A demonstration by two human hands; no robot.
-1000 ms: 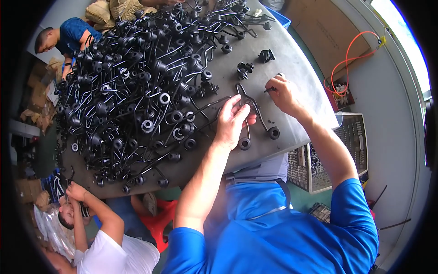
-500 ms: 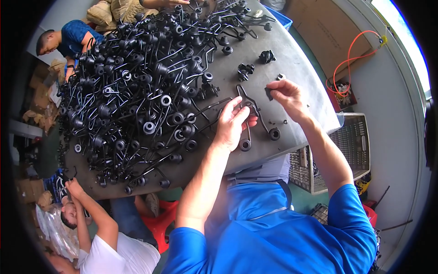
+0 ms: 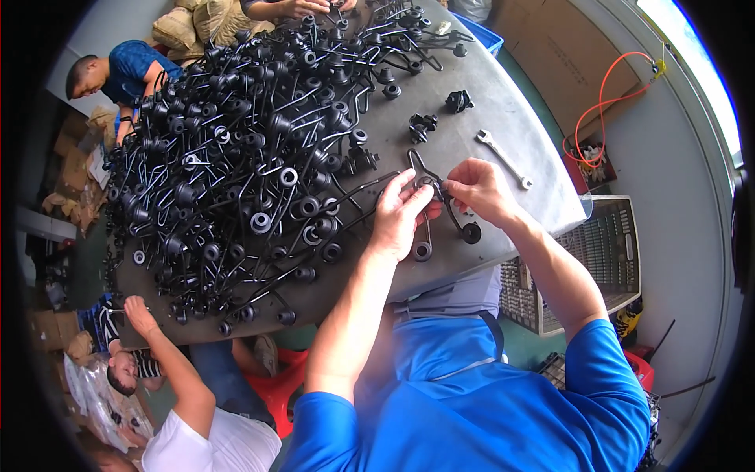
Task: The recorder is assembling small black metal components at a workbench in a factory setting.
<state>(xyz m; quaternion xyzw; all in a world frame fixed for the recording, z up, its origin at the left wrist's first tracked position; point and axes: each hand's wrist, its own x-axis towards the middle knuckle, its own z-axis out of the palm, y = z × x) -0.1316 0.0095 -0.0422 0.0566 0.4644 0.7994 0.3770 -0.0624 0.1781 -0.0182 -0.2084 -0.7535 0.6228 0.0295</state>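
My left hand (image 3: 399, 217) is closed around a black bent metal rod (image 3: 425, 164) with a round rubber bushing (image 3: 422, 251) at one leg's end and another bushing (image 3: 471, 233) at the other. My right hand (image 3: 481, 191) is pinched, its fingertips against the side of that rod just right of my left thumb. The small black piece it carried is mostly hidden by the fingers. Beyond my right hand a silver open-end wrench (image 3: 505, 160) lies on the grey table (image 3: 491, 86). Two small clusters of black parts, one (image 3: 422, 127) nearer and one (image 3: 459, 101) farther, rest past the rod.
A large heap of similar black rods with bushings (image 3: 259, 157) covers the table's left and middle. Co-workers sit at the left and far edges, one in a white shirt (image 3: 228, 436). A grey plastic crate (image 3: 621, 259) stands beyond the table's right edge; an orange hose (image 3: 602, 102) hangs behind it.
My right hand has moved left and down with the small black piece to the rod, uncovering the wrench. My left hand stays in place. The white-shirted co-worker's hand has shifted.
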